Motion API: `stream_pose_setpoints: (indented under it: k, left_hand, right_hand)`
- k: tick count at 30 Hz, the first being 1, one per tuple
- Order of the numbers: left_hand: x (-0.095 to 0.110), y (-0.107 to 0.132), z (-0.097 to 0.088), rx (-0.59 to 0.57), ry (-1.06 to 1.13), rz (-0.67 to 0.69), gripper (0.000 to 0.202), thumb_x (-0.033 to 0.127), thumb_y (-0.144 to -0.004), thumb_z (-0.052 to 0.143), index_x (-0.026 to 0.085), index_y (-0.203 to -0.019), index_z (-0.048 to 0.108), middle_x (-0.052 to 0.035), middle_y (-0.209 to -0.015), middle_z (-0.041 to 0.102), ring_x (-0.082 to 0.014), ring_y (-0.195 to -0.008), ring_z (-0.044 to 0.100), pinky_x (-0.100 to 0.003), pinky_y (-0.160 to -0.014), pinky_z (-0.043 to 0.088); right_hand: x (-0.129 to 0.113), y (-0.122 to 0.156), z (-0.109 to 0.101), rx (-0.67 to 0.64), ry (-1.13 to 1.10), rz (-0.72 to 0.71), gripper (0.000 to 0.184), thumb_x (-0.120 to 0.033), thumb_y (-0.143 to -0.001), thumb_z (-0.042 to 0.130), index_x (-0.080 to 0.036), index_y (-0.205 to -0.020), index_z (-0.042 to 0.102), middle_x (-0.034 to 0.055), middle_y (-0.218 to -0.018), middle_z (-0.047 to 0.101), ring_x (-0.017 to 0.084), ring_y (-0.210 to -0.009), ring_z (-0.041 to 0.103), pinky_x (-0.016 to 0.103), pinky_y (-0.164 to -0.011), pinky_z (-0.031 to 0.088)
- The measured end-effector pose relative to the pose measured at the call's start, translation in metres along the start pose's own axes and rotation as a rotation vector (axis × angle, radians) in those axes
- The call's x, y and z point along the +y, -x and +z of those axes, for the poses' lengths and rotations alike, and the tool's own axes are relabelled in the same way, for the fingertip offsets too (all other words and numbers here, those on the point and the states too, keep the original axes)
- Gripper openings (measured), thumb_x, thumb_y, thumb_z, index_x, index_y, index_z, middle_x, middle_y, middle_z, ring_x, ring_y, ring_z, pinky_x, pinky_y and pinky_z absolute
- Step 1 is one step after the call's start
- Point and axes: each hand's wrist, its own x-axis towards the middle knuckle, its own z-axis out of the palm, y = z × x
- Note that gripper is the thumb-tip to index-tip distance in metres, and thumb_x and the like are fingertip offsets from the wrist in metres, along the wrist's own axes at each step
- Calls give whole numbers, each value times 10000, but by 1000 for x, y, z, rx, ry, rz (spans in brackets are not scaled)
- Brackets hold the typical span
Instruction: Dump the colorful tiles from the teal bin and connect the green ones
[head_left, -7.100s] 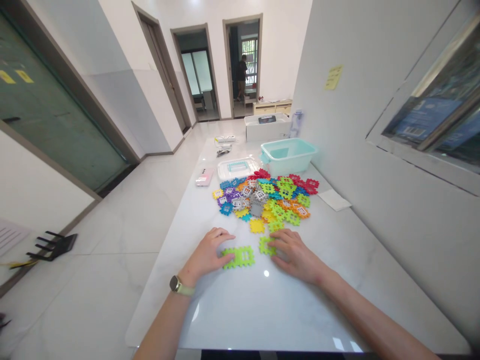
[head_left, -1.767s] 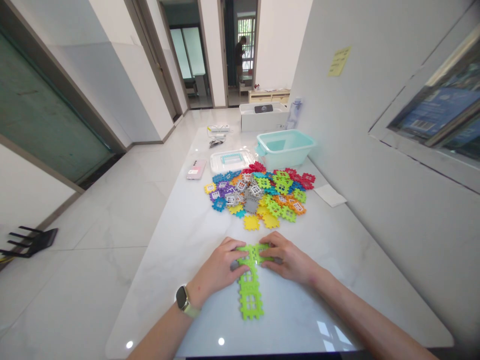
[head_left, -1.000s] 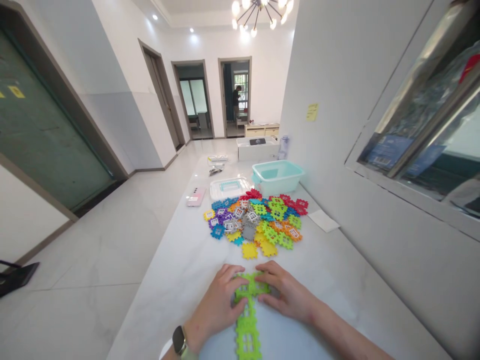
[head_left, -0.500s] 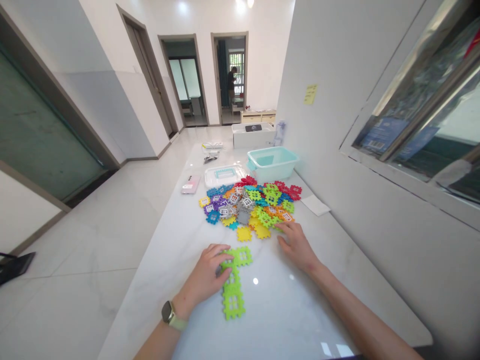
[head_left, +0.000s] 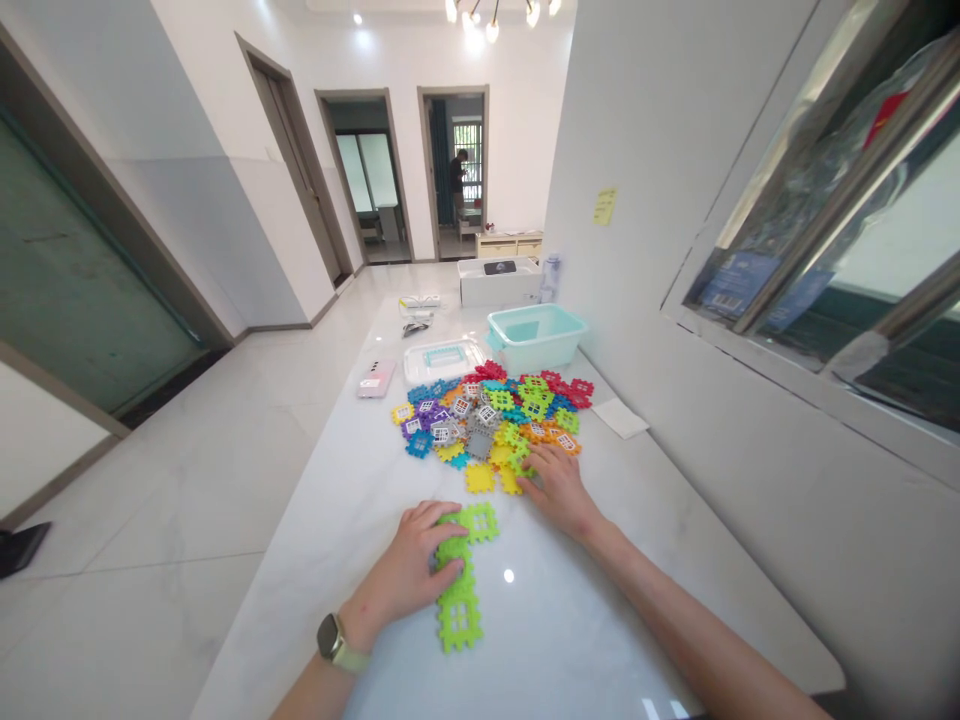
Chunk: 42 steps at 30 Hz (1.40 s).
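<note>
Green interlocking building tiles lie joined flat on the white table in an L-like strip. My left hand, with a watch on the wrist, curls its fingers over the strip's upper part and hides some of it. At the front right of a mixed heap of interlocking tiles, my right hand has its fingers closed on a green tile, partly hidden by the fingers. Two yellow tiles lie just left of that hand.
Behind the heap sit a clear lid and a mint-green bin. A pink phone lies at the left table edge, a white paper by the right wall. A white box stands farther back. A person stands in a far room.
My right hand has shifted left along the heap's front and now covers the green tile. My left hand stays on the joined tiles. The view has tilted up slightly.
</note>
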Motion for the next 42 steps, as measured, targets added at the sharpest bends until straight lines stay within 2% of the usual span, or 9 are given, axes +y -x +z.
stream_pose_setpoints:
  k: [6, 8, 12, 15, 18, 21, 27, 36, 42]
  left_hand:
    - [-1, 2, -3, -13, -6, -8, 326, 230, -843, 647, 284, -1164, 664, -70, -1365, 542, -289, -1272, 452, -491, -1051, 364]
    - [-1, 3, -4, -20, -13, -15, 344, 201, -868, 609, 309, -1190, 657, -57, -1378, 535, -281, -1281, 443, -488, -1048, 364]
    - [-3, 4, -6, -39, -26, -20, 384, 232, -871, 628, 331, -1242, 632, -47, -1421, 507, -285, -1305, 415, -496, -1061, 347]
    - [-4, 4, -7, -57, -17, -14, 512, 353, -802, 736, 305, -1292, 597, -67, -1465, 469, -303, -1330, 390, -498, -1090, 321]
    - [-6, 5, -7, -75, -10, -21, 667, 460, -751, 781, 278, -1349, 548, -91, -1497, 437, -307, -1357, 371, -492, -1111, 303]
    - [-6, 4, -8, -87, -8, -28, 680, 520, -753, 768, 264, -1345, 553, -99, -1508, 430, -306, -1372, 363, -489, -1115, 298]
    - [-5, 2, -8, -83, -11, -35, 637, 498, -754, 776, 275, -1318, 579, -94, -1492, 460, -308, -1358, 391, -499, -1092, 312]
    - [-5, 2, -7, -84, -17, -23, 642, 473, -748, 786, 295, -1327, 572, -79, -1506, 449, -309, -1365, 391, -492, -1088, 312]
    - [-3, 2, -8, -92, -19, -33, 632, 494, -761, 772, 288, -1324, 573, -81, -1508, 448, -302, -1372, 387, -489, -1091, 304]
  right_hand:
    - [-11, 12, -26, 119, -161, -143, 219, -221, -854, 610, -173, -1068, 603, 164, -1294, 612, 285, -1189, 552, 491, -1013, 446]
    - [-21, 24, -36, 29, -240, -197, 285, -231, -852, 618, -182, -1130, 580, 154, -1310, 606, 276, -1185, 556, 480, -1006, 467]
    - [-39, 47, -47, -287, -355, -318, 343, -185, -820, 633, -201, -1161, 604, 121, -1324, 609, 266, -1192, 554, 444, -993, 502]
    - [-45, 54, -43, -371, -379, -339, 324, -155, -830, 610, -204, -1148, 642, 120, -1373, 578, 261, -1211, 560, 436, -1016, 496]
    - [-47, 55, -36, -374, -382, -354, 310, -150, -848, 589, -191, -1147, 660, 144, -1402, 550, 260, -1224, 569, 423, -1022, 497]
    - [-51, 53, -33, -379, -382, -405, 304, -133, -857, 570, -182, -1142, 666, 157, -1378, 565, 259, -1233, 563, 418, -1019, 500]
    - [-62, 48, -36, -372, -369, -495, 283, -98, -875, 525, -171, -1107, 670, 155, -1316, 603, 265, -1245, 519, 452, -1020, 490]
    - [-65, 45, -33, -398, -363, -536, 423, -23, -828, 485, -143, -1211, 617, 161, -1321, 601, 270, -1288, 480, 475, -1059, 455]
    - [-64, 49, -29, -354, -379, -484, 286, -112, -844, 565, -164, -1111, 653, 171, -1292, 594, 275, -1224, 529, 462, -1006, 494]
